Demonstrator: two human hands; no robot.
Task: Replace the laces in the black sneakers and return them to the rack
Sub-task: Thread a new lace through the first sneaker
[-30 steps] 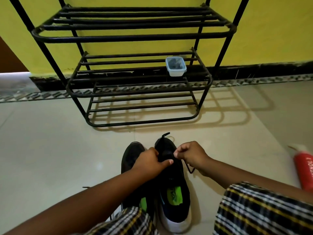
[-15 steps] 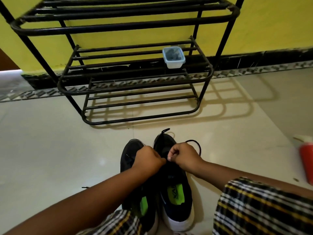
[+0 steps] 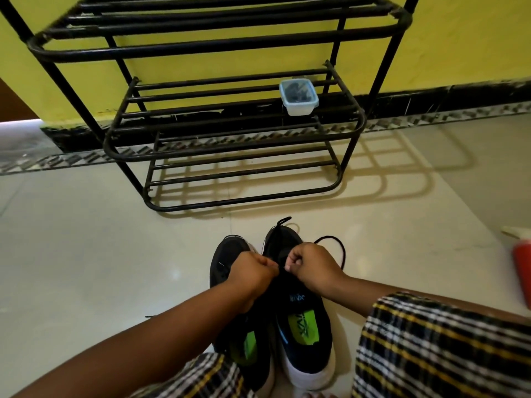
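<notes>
A: Nearest the camera the person's checked shorts (image 3: 431, 349) frame a pair of black sneakers on the tiled floor (image 3: 86, 268), toes pointing at the rack. The left sneaker (image 3: 227, 254) lies partly under the forearm; the right sneaker (image 3: 304, 317) shows its green insole.

B: And the hands?

A: Both are curled over the right sneaker's lacing. The left hand (image 3: 253, 272) has its grip pressed together in a pinch on the black lace (image 3: 336, 245); the right hand (image 3: 311, 268) pinches the same lace from the other side, and a loop of it arcs out past the right knuckles.

B: So this looks like tightening or knotting. How should it be done well?

A: Probably by drawing both ends outward evenly, keeping the sneaker flat, and feeding that slack loop through before cinching, so that no crossing sits loose.

B: Beyond them?

A: A red bottle (image 3: 521, 268) stands at the right edge. Farther on, the black metal shoe rack (image 3: 230, 47) stands against the yellow wall (image 3: 459, 38), with a small lidded plastic container (image 3: 298, 97) on its middle shelf. The sneakers are not yet back on it.
</notes>
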